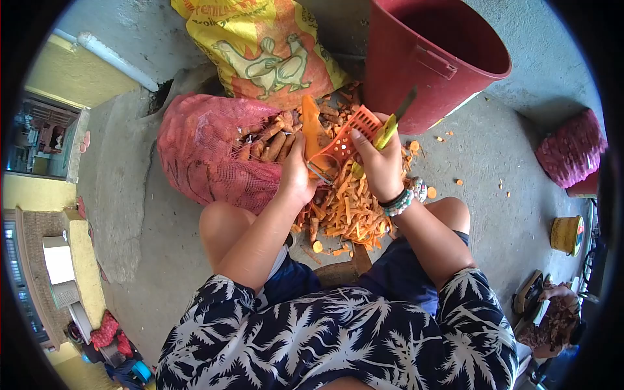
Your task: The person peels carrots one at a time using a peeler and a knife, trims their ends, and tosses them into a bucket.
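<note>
My left hand (300, 174) is wrapped round a large, bright orange carrot (312, 123), which points up and away from me. In my right hand (382, 166) is an orange peeler (351, 133) with a perforated body, its blade end close against the carrot's lower part. The same hand also grips a knife (386, 132) with a yellow handle, blade pointing up and to the right. Below both hands lies a heap of carrot peelings (348, 211). Unpeeled carrots (276, 144) spill from the mouth of a red mesh sack (205, 146) left of my left hand.
A tall red bin (406, 71) stands beyond my right hand. Behind the carrots leans a yellow feed sack (260, 49). Carrot scraps (431, 192) dot the concrete floor. Farther right are a purple mesh bundle (572, 148), a yellow bucket (567, 235) and another person (552, 315).
</note>
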`<state>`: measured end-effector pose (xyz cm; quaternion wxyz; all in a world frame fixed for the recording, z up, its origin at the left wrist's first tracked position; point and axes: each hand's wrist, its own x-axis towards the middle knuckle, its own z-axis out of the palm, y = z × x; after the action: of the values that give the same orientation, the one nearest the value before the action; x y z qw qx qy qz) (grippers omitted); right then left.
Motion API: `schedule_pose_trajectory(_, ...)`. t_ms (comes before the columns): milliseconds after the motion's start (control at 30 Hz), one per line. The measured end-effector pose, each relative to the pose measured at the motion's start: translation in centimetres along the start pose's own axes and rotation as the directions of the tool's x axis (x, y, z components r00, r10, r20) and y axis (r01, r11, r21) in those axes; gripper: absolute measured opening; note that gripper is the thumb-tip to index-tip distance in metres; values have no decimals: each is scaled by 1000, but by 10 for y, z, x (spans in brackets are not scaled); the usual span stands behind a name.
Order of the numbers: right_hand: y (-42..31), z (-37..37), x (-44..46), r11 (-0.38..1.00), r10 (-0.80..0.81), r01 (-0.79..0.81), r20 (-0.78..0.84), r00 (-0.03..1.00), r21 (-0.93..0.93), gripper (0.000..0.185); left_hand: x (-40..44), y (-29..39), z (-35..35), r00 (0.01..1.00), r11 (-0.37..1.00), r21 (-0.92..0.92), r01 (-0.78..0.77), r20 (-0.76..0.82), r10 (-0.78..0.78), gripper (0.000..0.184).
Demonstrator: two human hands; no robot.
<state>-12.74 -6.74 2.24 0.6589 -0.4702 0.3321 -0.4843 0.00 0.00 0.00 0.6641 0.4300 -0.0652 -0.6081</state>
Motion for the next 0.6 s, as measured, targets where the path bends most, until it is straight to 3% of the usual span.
schedule_pose_trajectory(67, -1, -4, 9, 978, -108, 120, 74, 991, -173, 30, 5, -3, -4, 997, 999, 41, -32, 67, 30, 40)
schedule_pose_trajectory(100, -4, -4, 16, 980, -65, 83, 101, 993, -182, 29, 2, 0, -7, 998, 998, 57, -29, 61, 26, 40)
schedule_pose_trajectory(167, -4, -12, 43, 999, -13, 16, 67, 998, -42, 29, 1, -3, -10, 974, 978, 210, 1, 223, -49, 39)
schedule_pose_trajectory(233, 1, -45, 86, 978, -124, 112, -56, 991, -178, 28, 0, -12, -8, 973, 982, 187, 5, 226, -48, 46)
schedule_pose_trajectory(300, -2, -60, 104, 962, -270, 244, -309, 912, -120, 24, -10, -9, 1, 992, 990, 101, 97, 76, -105, 48)
schedule_pose_trajectory(333, -5, -64, 100, 973, -225, 227, -352, 909, -38, 24, -5, -6, -11, 964, 980, 47, 192, 181, -197, 46)
schedule_pose_trajectory(367, -5, -63, 95, 964, -241, 262, -299, 923, 33, 25, -4, -4, -12, 965, 981, 46, 188, 178, -194, 46)
schedule_pose_trajectory(433, -8, -42, 66, 976, -220, 217, -147, 964, -33, 26, -3, 4, -3, 996, 998, 42, 51, 71, -54, 42)
schedule_pose_trajectory(533, -1, -16, 22, 993, 2, 7, 72, 997, -119, 30, 0, 7, -7, 985, 994, 14, 104, 139, -105, 38)
schedule_pose_trajectory(600, 3, -17, 28, 986, -85, 97, 86, 993, -138, 32, -2, 0, -7, 984, 992, 17, 125, 127, -126, 38)
